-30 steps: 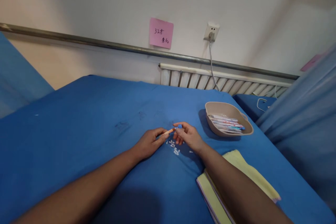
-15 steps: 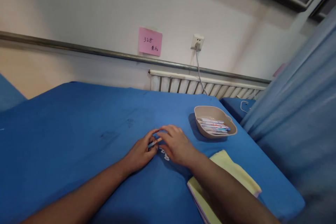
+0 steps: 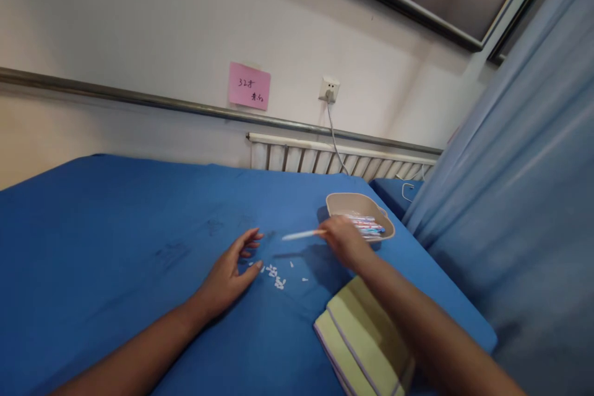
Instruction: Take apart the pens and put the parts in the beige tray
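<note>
Pinched in my right hand (image 3: 344,240) is a slim pen-like stick (image 3: 301,235), pale along its length and orange near my fingers. It is held off the sheet, roughly level, its pale end pointing left. The hand is at the near left side of a beige basket (image 3: 355,199), overlapping its rim in view, and is slightly blurred. My left hand (image 3: 232,272) is open over the blue sheet, thumb apart from the fingers, holding nothing. Small white pieces (image 3: 273,272) lie scattered right of its thumb, too small to name.
Several slim wrapped sticks (image 3: 369,226) fill the basket. A folded yellow cloth (image 3: 357,328) lies under my right forearm. Behind the blue-sheeted bed (image 3: 153,216) are a white radiator (image 3: 297,158), a metal rail (image 3: 185,105) and a plugged-in cord (image 3: 335,139). A blue curtain (image 3: 501,198) hangs at right.
My right hand has moved right to the basket with the stick, which has left my left hand. My left hand has opened and shifted left. The white pieces are now more exposed; the view has shifted.
</note>
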`<state>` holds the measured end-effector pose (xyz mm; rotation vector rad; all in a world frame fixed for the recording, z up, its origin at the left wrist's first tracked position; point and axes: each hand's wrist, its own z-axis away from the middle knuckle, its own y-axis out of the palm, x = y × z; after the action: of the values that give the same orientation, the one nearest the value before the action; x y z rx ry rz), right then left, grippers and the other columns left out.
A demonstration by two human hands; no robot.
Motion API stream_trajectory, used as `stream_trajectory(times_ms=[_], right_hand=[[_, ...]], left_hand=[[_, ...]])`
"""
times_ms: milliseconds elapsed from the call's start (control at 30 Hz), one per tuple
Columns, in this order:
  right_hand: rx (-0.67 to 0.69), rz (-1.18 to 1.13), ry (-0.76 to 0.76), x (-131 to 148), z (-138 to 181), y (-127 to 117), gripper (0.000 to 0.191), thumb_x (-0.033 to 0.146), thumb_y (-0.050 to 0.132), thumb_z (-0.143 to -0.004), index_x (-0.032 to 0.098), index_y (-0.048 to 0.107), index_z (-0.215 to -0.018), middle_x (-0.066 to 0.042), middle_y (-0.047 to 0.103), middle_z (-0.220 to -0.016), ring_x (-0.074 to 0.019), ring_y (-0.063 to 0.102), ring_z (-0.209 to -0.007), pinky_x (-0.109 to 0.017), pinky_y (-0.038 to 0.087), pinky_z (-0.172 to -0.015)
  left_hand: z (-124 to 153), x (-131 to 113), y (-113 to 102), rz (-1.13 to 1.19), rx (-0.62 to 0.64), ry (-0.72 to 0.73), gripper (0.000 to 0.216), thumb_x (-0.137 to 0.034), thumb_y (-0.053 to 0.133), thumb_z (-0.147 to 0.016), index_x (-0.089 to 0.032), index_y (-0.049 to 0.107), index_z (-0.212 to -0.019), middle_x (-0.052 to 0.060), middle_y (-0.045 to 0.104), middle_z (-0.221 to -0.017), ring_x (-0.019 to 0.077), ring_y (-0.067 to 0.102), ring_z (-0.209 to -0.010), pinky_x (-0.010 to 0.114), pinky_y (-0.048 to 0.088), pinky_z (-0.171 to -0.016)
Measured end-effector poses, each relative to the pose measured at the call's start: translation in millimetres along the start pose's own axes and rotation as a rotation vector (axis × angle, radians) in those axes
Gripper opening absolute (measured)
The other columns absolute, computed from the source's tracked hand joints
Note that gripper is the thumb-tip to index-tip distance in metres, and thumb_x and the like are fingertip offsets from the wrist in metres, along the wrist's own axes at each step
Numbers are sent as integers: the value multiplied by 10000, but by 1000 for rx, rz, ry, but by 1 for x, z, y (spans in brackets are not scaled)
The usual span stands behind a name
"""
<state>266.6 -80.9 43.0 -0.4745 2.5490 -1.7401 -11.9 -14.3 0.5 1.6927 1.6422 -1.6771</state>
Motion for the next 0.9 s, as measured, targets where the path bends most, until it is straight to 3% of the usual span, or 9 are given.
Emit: stream_trajectory(times_ms=[67,133,267,467,633,767,900], right_hand=[[-83,-33,163,-46,9,-19,200,288,470,-903,181,638,-912,-82,637,-930,-196,541,-888,-309,389,-816],[-31,-20,317,-87,18,-30,207,294,468,-891,186,642,-922,-76,630,-948,-196,540,-910,-301,387,-827],[62,-15,380,-133,27,-28,170,271,539,-831,156,664,-830,-79,619,-872,-183,565,-812,-275,410,-749],[129,-65,363,-144,22,-12,176,317,608,-785,156,677,-799,-78,614,-867,-173,566,-801,-263,418,-739],[104,-104,356,-149,20,-8,122,268,628,-758,159,678,-779,-80,621,-863,-181,566,-824,-274,414,-764],[12,-120,404,-146,23,-3,135,247,640,-725,157,673,-820,-79,625,-844,-192,568,-813,-293,419,-762],[-171,-138,489,-138,32,-2,191,202,586,-711,175,656,-887,-70,617,-939,-205,560,-912,-326,409,-841]], left_hand=[[-4,8,-2,23,-44,-17,606,-370,539,-785,-195,350,-1334,121,547,-1255,261,545,-1105,428,455,-917],[-8,13,-2,34,-66,-36,597,-388,544,-772,-181,382,-1308,126,571,-1221,260,566,-1070,428,473,-891],[-15,15,1,-3,-62,-105,527,-401,549,-751,-166,478,-1217,113,625,-1134,244,608,-971,417,495,-843],[-19,17,1,-6,-56,-164,463,-407,556,-729,-145,549,-1110,99,664,-1047,227,624,-914,389,498,-820],[-18,24,1,43,-38,-176,427,-423,558,-737,-146,577,-1061,96,688,-998,228,641,-878,393,498,-815],[-20,24,2,76,-51,-190,403,-414,564,-728,-138,591,-1020,94,697,-970,231,646,-891,383,500,-823],[-22,24,3,85,-81,-188,386,-425,564,-699,-148,608,-964,74,707,-922,227,655,-879,363,507,-821]])
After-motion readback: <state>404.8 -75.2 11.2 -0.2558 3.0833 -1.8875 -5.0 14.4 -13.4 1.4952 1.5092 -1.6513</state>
